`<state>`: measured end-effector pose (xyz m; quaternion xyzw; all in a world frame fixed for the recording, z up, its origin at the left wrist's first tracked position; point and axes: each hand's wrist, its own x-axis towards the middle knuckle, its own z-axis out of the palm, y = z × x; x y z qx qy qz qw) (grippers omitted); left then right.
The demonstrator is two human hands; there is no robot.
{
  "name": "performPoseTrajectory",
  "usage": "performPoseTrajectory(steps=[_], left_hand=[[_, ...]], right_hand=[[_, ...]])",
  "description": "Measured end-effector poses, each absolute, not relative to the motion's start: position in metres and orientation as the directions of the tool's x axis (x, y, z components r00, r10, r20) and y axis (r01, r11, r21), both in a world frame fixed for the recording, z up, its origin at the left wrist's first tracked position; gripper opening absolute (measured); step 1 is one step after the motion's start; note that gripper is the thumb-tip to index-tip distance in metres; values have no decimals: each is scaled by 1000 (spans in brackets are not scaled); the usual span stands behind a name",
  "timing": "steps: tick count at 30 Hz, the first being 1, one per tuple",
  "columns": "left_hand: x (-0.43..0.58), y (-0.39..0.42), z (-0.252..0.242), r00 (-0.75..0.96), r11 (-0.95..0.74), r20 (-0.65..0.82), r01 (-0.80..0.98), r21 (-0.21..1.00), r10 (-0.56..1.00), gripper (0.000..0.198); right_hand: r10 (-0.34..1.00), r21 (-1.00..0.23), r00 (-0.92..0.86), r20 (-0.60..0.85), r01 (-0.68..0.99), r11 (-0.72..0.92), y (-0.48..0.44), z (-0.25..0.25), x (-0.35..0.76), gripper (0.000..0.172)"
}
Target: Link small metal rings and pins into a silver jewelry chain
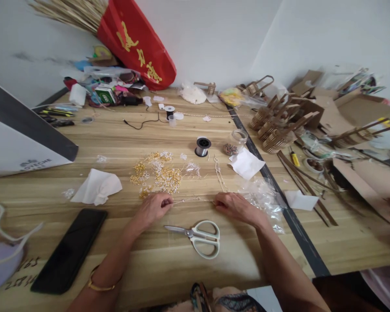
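In the head view, the left hand (156, 206) and right hand (233, 204) each pinch an end of a thin chain (191, 199), stretched between them. Scissors (190, 233) lie just below the hands. Small beads (169, 180) sit above the left hand. A clear bag (267, 200) lies just beside the right hand. A black phone (69, 251) is left of the left hand.

chain (190, 200): ends hidden | white box (16, 145): cut off, left edge

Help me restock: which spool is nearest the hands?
The black-topped silver spool, left of the glass jar; the white-topped spool stands farther back.
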<state>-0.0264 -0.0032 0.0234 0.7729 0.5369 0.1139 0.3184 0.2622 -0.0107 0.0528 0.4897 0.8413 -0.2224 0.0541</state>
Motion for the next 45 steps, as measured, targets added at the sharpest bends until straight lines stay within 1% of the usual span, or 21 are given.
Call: performPoseTrajectory(steps=[4, 10, 14, 19, 23, 25, 30, 33, 35, 40, 45], left_hand=[[-27, -3, 22, 397, -230, -151, 756, 612, 905, 13], [-30, -2, 15, 407, -242, -134, 744, 623, 904, 14], [-31, -1, 14, 407, -238, -136, 738, 631, 903, 14], [-31, -1, 14, 408, -235, -145, 742, 629, 901, 13], [-31, -1, 14, 406, -224, -154, 739, 636, 901, 12], [-31, -1, 14, 407, -224, -154, 738, 636, 900, 12], [-33, 0, 13, 424, -235, -143, 717, 656, 894, 14], [-33, 1, 13, 412, -224, -136, 710, 667, 901, 16], [-33, 1, 15, 402, -216, -135, 710, 670, 906, 16], [-32, 3, 17, 412, -225, -137, 713, 664, 901, 15], [-31, 3, 18, 411, -232, -136, 724, 649, 901, 16]], right_hand=[[804, -413, -525, -280, 822, 393, -7, 54, 273, 12], [808, -452, -502, -309, 825, 340, -5, 52, 280, 9], [784, -430, -514, -347, 830, 354, -6, 56, 283, 12], [784, -361, -520, -338, 841, 402, -7, 65, 286, 9], [814, -313, -533, -229, 832, 457, -8, 71, 264, 12], [787, -307, -588, -187, 796, 521, -9, 72, 244, 11], [721, -388, -690, -57, 681, 621, -9, 62, 191, 10], [726, -393, -687, 34, 659, 642, -5, 42, 169, 21], [716, -397, -689, 110, 630, 667, -2, 26, 160, 19], [707, -467, -671, 226, 562, 683, 1, -3, 156, 4], [700, -473, -660, 273, 541, 695, 1, -8, 159, 12]])
